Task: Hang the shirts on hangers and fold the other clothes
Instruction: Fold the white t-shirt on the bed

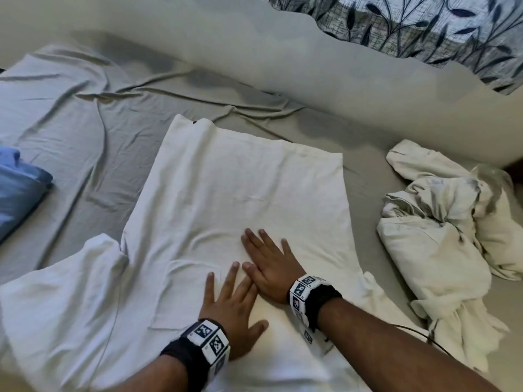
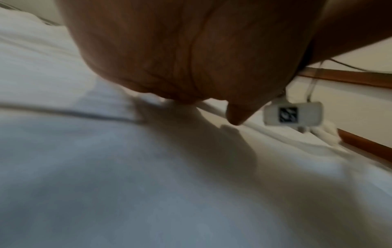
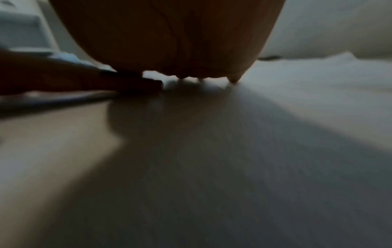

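A white T-shirt (image 1: 243, 193) lies spread flat on the bed, its hem at the far end and one sleeve (image 1: 62, 278) sticking out to the left. My left hand (image 1: 232, 304) presses flat on the shirt's near part, fingers straight and spread. Just right of it my right hand (image 1: 268, 264) also lies flat on the cloth, fingers straight, its thumb touching the left hand's fingers. In the left wrist view the palm (image 2: 169, 58) hovers over white fabric (image 2: 106, 167). The right wrist view shows the dim palm (image 3: 169, 42) low over the shirt (image 3: 254, 134).
A crumpled cream garment (image 1: 441, 222) sits in a heap at the right. A folded blue garment (image 1: 19, 188) lies at the left edge. The grey bedsheet (image 1: 85, 108) is wrinkled behind the shirt. A leaf-patterned pillow (image 1: 424, 26) lies at the back right.
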A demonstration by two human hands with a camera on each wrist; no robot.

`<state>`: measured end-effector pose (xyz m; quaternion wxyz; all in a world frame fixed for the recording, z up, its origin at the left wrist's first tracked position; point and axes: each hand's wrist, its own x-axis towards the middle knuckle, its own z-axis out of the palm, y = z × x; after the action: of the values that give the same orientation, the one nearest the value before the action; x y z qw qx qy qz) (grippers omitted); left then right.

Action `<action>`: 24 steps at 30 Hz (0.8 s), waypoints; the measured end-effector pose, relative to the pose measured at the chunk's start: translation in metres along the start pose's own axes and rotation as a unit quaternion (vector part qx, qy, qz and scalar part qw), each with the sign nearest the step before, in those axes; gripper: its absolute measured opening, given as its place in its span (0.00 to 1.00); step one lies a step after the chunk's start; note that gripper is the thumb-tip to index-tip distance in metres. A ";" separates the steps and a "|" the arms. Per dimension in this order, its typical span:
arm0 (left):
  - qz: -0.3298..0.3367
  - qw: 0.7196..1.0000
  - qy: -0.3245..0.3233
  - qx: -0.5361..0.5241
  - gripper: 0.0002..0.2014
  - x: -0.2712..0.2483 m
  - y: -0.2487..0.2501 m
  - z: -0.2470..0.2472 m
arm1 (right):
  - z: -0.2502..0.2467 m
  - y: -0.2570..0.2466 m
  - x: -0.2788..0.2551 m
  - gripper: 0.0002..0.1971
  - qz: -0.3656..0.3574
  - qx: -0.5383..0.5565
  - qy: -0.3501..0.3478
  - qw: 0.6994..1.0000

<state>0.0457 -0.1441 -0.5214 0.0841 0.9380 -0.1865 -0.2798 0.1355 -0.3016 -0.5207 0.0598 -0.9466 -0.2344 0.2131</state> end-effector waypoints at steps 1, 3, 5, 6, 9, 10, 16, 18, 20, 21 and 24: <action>-0.025 1.000 0.010 -0.005 0.45 0.003 -0.008 -0.003 | 0.006 0.009 0.004 0.33 0.009 -0.001 0.004 1.000; -0.063 0.998 0.012 -0.023 0.47 0.006 -0.027 -0.011 | 0.010 0.041 0.003 0.34 0.047 -0.014 0.018 0.999; -0.087 0.995 0.004 -0.041 0.50 0.005 -0.041 -0.015 | 0.007 0.089 -0.008 0.35 0.137 0.001 0.025 0.990; -0.091 0.995 0.007 -0.049 0.51 0.005 -0.044 -0.016 | 0.004 0.115 -0.017 0.35 0.205 0.021 0.037 0.978; -0.089 0.994 0.025 -0.058 0.50 0.003 -0.043 -0.015 | -0.005 0.170 -0.041 0.34 0.358 0.053 0.064 0.930; -0.084 0.994 0.034 -0.062 0.50 0.004 -0.041 -0.010 | -0.008 0.174 -0.042 0.34 0.367 0.042 0.062 0.927; -0.048 0.994 0.087 -0.052 0.59 0.002 -0.032 0.016 | -0.035 0.105 0.030 0.36 0.084 -0.018 0.052 0.995; -0.042 0.992 0.097 -0.065 0.61 0.003 -0.030 0.014 | -0.032 0.084 0.053 0.36 -0.006 -0.042 0.027 0.999; -0.041 0.990 0.107 -0.084 0.62 0.004 -0.028 0.017 | -0.033 0.092 0.069 0.36 -0.020 -0.059 0.008 0.998; -0.046 0.990 0.099 -0.085 0.63 0.004 -0.028 0.018 | -0.036 0.108 0.076 0.37 -0.001 -0.062 0.010 0.998; -0.057 0.990 0.089 -0.094 0.63 0.009 -0.029 0.022 | -0.052 0.172 0.091 0.38 0.146 -0.021 0.051 0.988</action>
<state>0.0490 -0.1224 -0.5521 0.1721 0.9562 -0.0973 -0.2160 0.3027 -0.4118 -0.5450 0.0204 -0.9813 -0.0951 0.1662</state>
